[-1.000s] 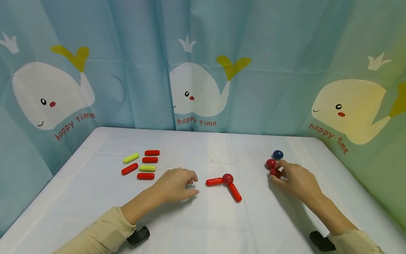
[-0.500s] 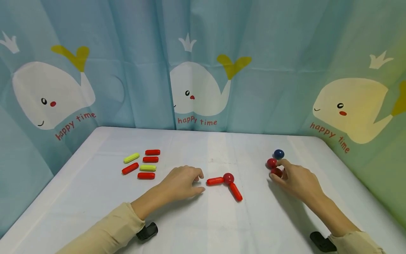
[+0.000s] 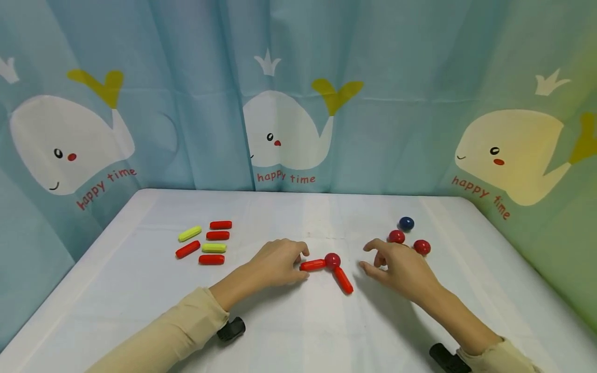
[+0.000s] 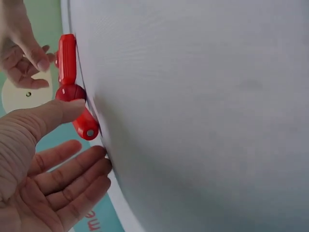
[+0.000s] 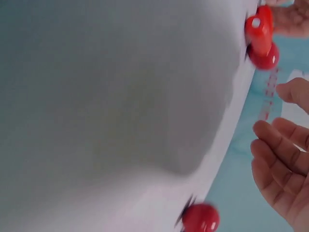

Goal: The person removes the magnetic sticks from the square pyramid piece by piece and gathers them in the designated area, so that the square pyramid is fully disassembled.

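Note:
Two red sticks, a left one (image 3: 312,265) and a right one (image 3: 343,281), meet at a red ball (image 3: 332,260) in a bent shape mid-table. My left hand (image 3: 279,263) is at the left stick's outer end, thumb and fingers spread apart. In the left wrist view a small grey dot shows on the near end of a red stick (image 4: 88,126); the thumb partly overlaps the joined piece. My right hand (image 3: 403,269) hovers right of this piece with nothing between thumb and fingers. Behind it lie two loose red balls, one (image 3: 396,236) farther left, the other (image 3: 422,247) farther right.
A dark blue ball (image 3: 407,224) lies behind the red balls. Several loose red and yellow sticks, among them a yellow stick (image 3: 214,248), are grouped on the left of the white table (image 3: 280,331). A whale-print curtain (image 3: 392,150) hangs behind.
My right hand has left the nearer red ball and moved left; that ball now lies farther right. My left hand has moved right, up to the left stick.

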`<action>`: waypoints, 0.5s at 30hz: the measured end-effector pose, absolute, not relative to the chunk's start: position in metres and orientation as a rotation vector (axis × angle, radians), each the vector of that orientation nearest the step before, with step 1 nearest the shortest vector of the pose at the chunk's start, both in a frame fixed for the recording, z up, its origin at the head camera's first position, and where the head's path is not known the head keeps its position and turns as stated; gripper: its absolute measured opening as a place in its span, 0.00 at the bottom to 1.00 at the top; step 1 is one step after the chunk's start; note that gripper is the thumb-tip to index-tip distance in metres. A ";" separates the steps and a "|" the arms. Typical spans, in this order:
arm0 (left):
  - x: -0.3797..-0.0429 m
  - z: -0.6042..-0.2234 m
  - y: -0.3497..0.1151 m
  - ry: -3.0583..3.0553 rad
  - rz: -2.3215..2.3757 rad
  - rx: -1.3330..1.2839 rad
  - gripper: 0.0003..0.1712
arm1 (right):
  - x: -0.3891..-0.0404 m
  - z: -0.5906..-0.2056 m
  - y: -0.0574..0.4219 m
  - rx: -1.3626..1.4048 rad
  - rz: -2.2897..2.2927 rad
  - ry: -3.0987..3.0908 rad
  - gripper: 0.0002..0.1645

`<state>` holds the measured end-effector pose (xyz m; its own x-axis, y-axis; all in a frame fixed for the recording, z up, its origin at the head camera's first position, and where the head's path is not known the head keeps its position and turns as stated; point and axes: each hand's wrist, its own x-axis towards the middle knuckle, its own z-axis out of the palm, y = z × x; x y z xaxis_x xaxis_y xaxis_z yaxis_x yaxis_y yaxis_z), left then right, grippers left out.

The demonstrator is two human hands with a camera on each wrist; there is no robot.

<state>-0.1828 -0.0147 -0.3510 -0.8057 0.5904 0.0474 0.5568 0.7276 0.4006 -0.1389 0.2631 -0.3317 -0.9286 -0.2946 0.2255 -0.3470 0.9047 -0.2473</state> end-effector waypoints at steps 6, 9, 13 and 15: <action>-0.191 -0.352 -0.011 2.758 0.710 0.970 0.20 | -0.148 -0.337 0.239 0.688 0.590 -2.898 0.18; -0.192 -0.353 -0.009 2.741 0.712 1.019 0.18 | -0.152 -0.342 0.231 0.794 0.612 -2.864 0.16; -0.192 -0.354 -0.008 2.747 0.711 1.037 0.12 | -0.156 -0.345 0.223 0.834 0.603 -2.845 0.15; -0.192 -0.355 -0.009 2.745 0.726 1.038 0.10 | -0.157 -0.345 0.220 0.812 0.609 -2.855 0.15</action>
<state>-0.1920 -0.0093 -0.3546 -0.7581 0.6496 0.0567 0.5928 0.6504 0.4750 -0.1571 0.2200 -0.3452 -0.8506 -0.4812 0.2119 -0.5258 0.7762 -0.3479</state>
